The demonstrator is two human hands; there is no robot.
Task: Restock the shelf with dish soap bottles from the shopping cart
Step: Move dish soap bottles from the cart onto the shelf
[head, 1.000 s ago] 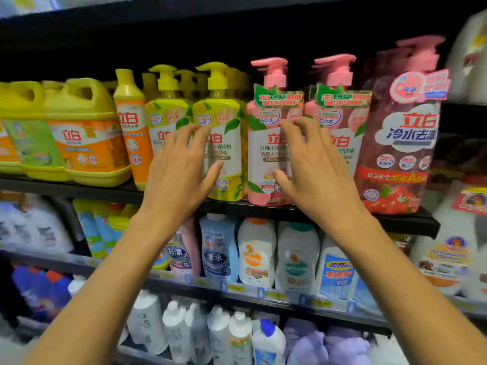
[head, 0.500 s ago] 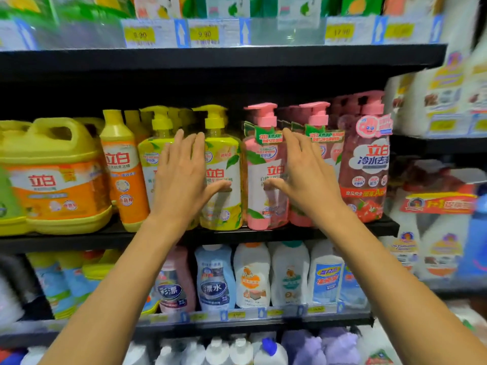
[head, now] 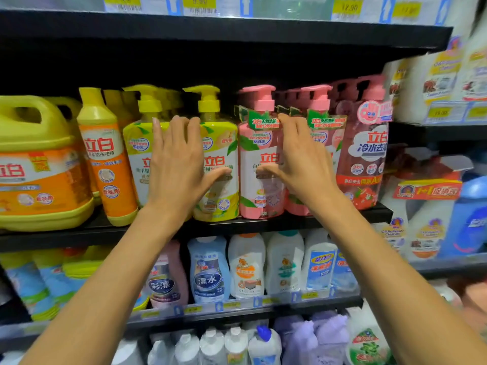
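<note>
Your left hand lies flat, fingers straight, against the yellow pump bottles; your right hand rests likewise on the pink pump bottles — neither grips. The bottles stand upright on the black shelf, beside an orange jug — price tags line the shelf above.

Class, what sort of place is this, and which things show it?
Probably a supermarket aisle: black shelves packed with rows of dish soap bottles, and yellow price tags along the shelf edges.
</note>
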